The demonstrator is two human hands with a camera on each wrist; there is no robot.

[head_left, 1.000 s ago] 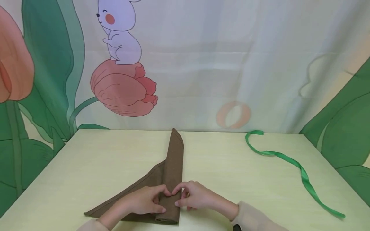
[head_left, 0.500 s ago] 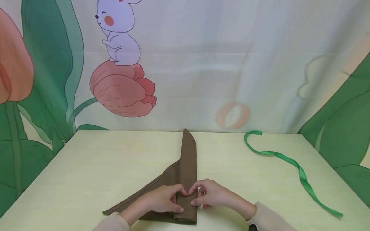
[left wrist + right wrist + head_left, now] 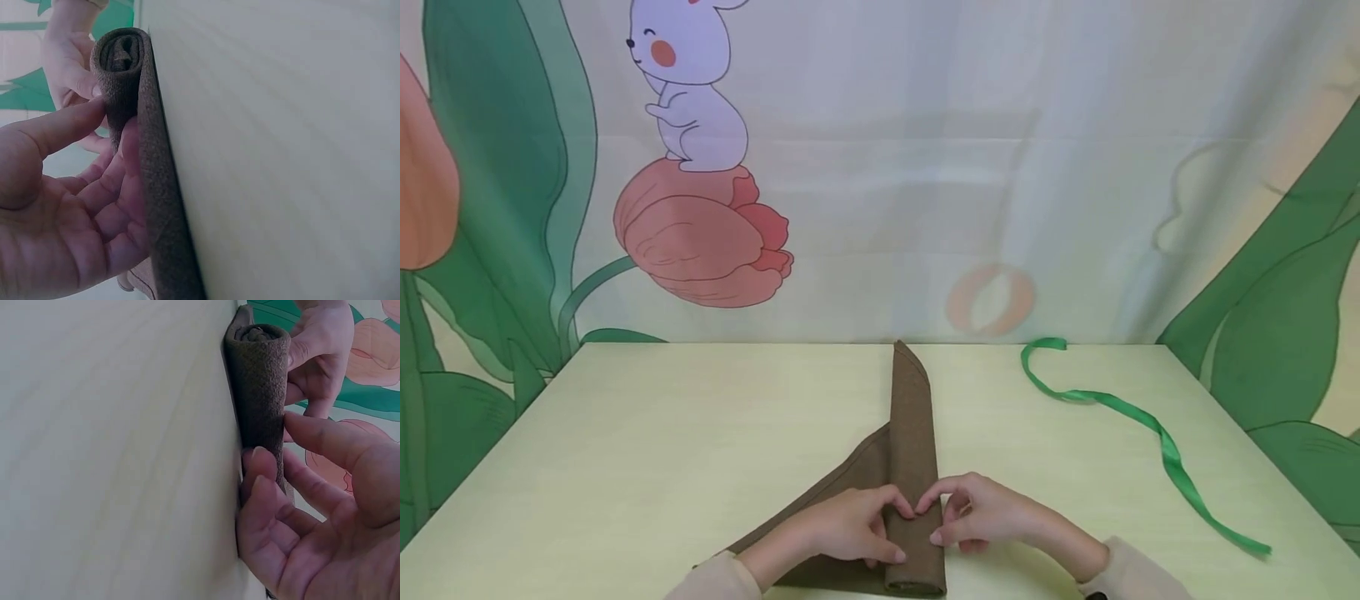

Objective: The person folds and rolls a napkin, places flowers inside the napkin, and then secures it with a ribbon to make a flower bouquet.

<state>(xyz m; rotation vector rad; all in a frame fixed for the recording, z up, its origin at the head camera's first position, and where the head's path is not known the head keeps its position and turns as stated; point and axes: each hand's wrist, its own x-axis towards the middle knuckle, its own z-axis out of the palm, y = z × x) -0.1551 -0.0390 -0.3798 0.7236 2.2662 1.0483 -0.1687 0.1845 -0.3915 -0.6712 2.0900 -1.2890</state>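
A brown cloth lies on the table, part of it wound into a long narrow roll [image 3: 913, 442], with a flat unrolled flap [image 3: 853, 479] spreading to the left. My left hand [image 3: 852, 527] grips the roll from its left side, thumb near the front end and index finger bent over the top. From the other side my right hand [image 3: 988, 512] holds the roll, its index fingertip close to the left one. In the left wrist view the spiral end of the roll [image 3: 122, 59] shows, with the left fingers tucked against its base. The right thumb touches the roll [image 3: 259, 394] in the right wrist view.
A green ribbon [image 3: 1150, 423] lies in a loose curve on the right side of the pale table [image 3: 662, 433]. Behind the table hangs a printed curtain [image 3: 880, 167] with a rabbit and tulips.
The brown cloth has slid to the right across the table with both hands on it. Their grip looks the same. The head view has shifted slightly, while the ribbon lies as before.
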